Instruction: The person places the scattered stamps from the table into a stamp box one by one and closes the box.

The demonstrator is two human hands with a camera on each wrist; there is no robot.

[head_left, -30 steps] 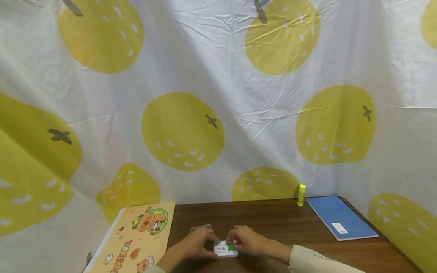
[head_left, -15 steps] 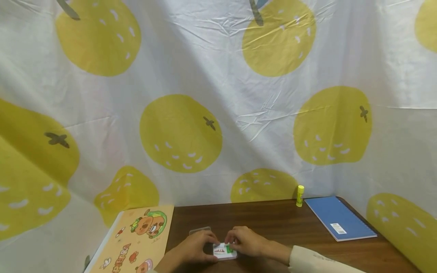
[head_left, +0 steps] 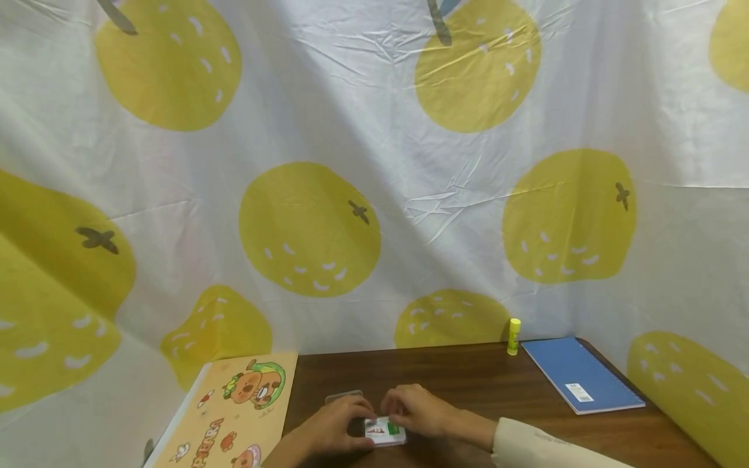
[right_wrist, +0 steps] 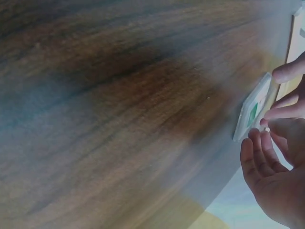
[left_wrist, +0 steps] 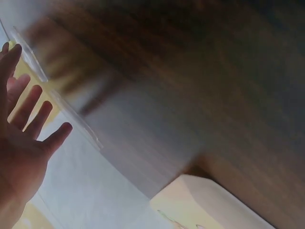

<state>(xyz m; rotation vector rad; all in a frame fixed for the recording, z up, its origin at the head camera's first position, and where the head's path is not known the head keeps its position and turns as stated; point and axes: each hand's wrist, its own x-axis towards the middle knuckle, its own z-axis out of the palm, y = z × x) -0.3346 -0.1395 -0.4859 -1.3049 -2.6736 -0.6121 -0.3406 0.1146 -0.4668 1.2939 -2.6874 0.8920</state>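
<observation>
A small flat case (head_left: 384,431) with clear edges lies on the dark wooden table, its white face printed in red and green. My left hand (head_left: 338,424) holds it at the left side, thumb on the near corner and fingers at the far one. In the left wrist view, the other fingers of the left hand (left_wrist: 28,129) are spread loosely. Over the case's far right corner, my right hand (head_left: 418,411) is bent with its fingertips close together. The right wrist view shows those fingertips beside the case (right_wrist: 252,107); whether they pinch anything is hidden.
A clear plastic lid or tray (head_left: 344,394) lies just beyond my left hand. The capybara-printed board (head_left: 234,416) is at the left. A yellow glue stick (head_left: 513,337) stands at the back beside a blue notebook (head_left: 582,375). A fruit-print curtain (head_left: 456,247) surrounds the table (head_left: 468,370).
My right hand has shifted slightly left and away from me over the case, uncovering more of the green patch. My left hand keeps its hold, and the head view has moved a little.
</observation>
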